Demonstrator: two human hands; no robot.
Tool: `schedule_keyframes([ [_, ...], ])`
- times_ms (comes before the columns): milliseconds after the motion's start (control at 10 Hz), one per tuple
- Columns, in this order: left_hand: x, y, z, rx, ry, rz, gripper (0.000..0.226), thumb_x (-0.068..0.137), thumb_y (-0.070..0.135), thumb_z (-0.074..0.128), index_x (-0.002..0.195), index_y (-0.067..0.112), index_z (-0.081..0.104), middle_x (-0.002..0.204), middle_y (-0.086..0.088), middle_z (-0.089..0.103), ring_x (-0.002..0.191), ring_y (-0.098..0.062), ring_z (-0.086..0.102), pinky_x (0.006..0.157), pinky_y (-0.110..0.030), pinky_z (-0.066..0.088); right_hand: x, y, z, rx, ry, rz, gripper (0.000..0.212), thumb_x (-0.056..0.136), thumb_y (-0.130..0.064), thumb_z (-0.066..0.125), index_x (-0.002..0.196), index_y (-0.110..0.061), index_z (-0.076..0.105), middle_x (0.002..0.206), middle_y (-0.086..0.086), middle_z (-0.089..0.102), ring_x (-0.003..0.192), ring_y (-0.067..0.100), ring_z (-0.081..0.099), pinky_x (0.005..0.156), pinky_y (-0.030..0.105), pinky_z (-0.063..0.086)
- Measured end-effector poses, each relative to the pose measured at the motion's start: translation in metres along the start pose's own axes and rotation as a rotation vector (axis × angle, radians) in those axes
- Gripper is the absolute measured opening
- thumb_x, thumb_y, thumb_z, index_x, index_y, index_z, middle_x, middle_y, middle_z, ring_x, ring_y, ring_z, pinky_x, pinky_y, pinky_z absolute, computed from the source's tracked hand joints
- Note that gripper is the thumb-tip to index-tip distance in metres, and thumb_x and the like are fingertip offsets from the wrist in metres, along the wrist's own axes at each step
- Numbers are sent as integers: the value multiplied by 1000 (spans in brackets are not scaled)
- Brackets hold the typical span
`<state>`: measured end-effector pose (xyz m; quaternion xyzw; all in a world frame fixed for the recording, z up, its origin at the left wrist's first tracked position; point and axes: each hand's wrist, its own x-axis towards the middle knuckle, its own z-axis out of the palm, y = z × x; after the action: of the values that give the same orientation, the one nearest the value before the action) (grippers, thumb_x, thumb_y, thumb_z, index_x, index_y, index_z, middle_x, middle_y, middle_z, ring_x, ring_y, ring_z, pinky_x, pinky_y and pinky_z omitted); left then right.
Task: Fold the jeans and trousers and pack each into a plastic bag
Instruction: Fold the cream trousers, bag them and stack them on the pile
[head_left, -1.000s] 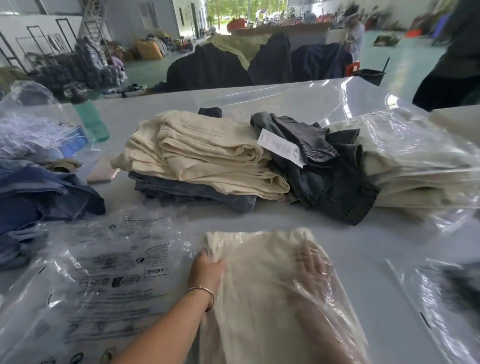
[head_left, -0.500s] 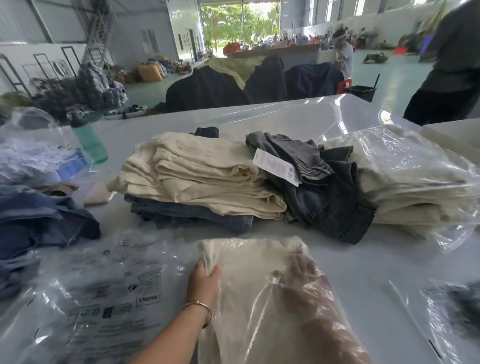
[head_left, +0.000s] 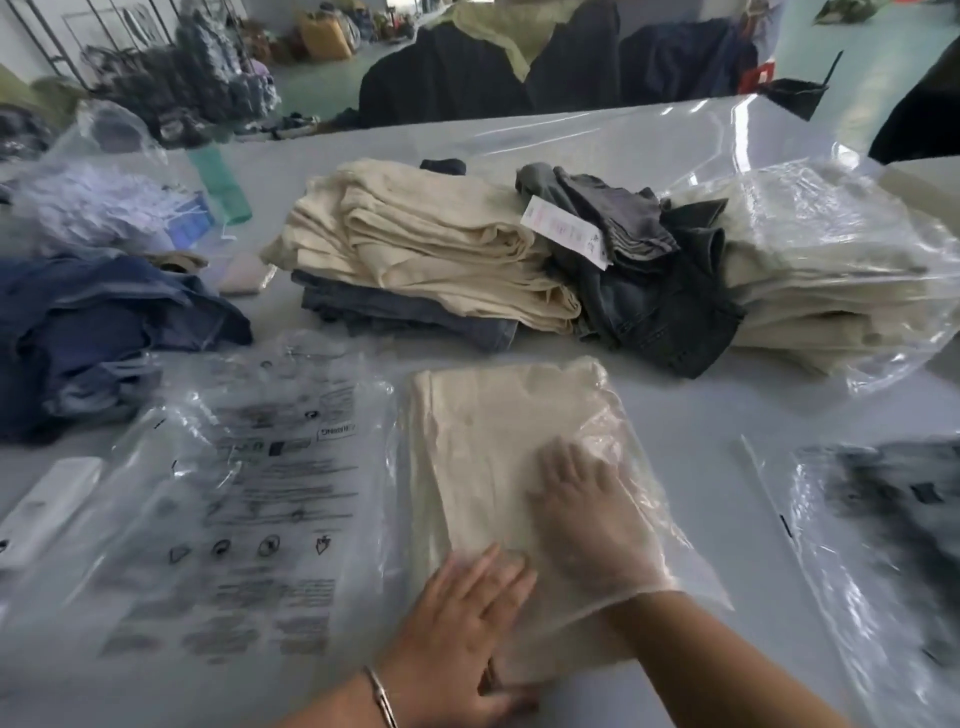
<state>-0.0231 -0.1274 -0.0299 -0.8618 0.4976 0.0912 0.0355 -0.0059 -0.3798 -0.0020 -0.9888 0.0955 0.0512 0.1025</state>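
At a garment packing table (head_left: 649, 140), a person works a folded pair of cream trousers (head_left: 483, 441) into a clear plastic bag (head_left: 649, 519). Seen from the head camera, the right hand (head_left: 587, 514) is inside the bag with the film over it, fingers straight and spread flat on the cloth, gripping nothing. The left hand (head_left: 462, 618), a bangle at its wrist, lies open and flat on the near end of the bundle, outside the plastic.

A second ago the left hand pinched the far left corner of the trousers while the right reached deep toward the far end of the bag. Now both hands have drawn back toward the near edge, and the left has let go of the corner to press down. The trousers lie at the middle of the near table edge; film covers their right side, but blur makes it hard to tell whether their left edge is covered. By the look of it, the loading is nearly finished, and what remains is pulling the right hand out, smoothing out the air and closing the bag's open near end.

Just left of the bundle lies a loose stack of empty printed bags (head_left: 270, 493). Beyond it wait folded cream trousers over jeans (head_left: 431, 254), a heap of dark jeans (head_left: 660, 296) with a paper tag, and, to the right, a stack of already bagged cream trousers (head_left: 831, 270). More blue denim (head_left: 93, 332) is piled at the left, so much packing evidently remains.
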Motion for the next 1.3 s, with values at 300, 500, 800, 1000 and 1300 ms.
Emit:
schedule_keyframes([
  [300, -9, 10, 7, -6, -78, -165, 85, 83, 26, 48, 150, 39, -3, 159, 13, -8, 147, -13, -11, 118, -34, 7, -115, 8, 66, 166, -7, -148, 51, 96, -48, 35, 145, -35, 33, 160, -10, 7, 148, 17, 4, 119, 31, 9],
  [500, -3, 44, 7, 70, -33, -235, 106, 71, 75, 50, 152, 21, 7, 160, 4, -1, 147, -15, -7, 119, -44, -1, -189, 47, 67, 152, 403, -196, 40, 69, -16, 82, 108, -17, 70, 109, 1, 69, 85, 21, 70, 54, 25, 53],
  [800, 51, 94, 3, 133, 117, -228, 100, 81, 64, 54, 151, 26, -6, 156, -10, 11, 140, -28, 19, 109, -44, 30, -161, 69, 66, 557, 201, 455, 34, 86, -40, 65, 112, -18, 60, 116, 3, 53, 97, 22, 58, 76, 29, 43],
  [1000, 62, 93, 4, 105, 110, -359, 70, 88, 45, 49, 147, 21, 19, 136, -6, 37, 123, -27, 37, 90, -40, 39, -146, 58, 53, 662, 139, 508, 17, 84, -14, 56, 70, -14, 46, 76, 8, 57, 67, 25, 53, 59, 30, 37],
  [1300, 68, 83, 8, 123, 72, -468, 34, 93, 15, 38, 127, 11, 36, 123, -9, 51, 115, -29, 49, 82, -39, 46, -170, 50, 65, 306, 59, 329, 21, 84, -18, 46, 71, -20, 30, 72, -2, 44, 73, 26, 47, 56, 32, 30],
])
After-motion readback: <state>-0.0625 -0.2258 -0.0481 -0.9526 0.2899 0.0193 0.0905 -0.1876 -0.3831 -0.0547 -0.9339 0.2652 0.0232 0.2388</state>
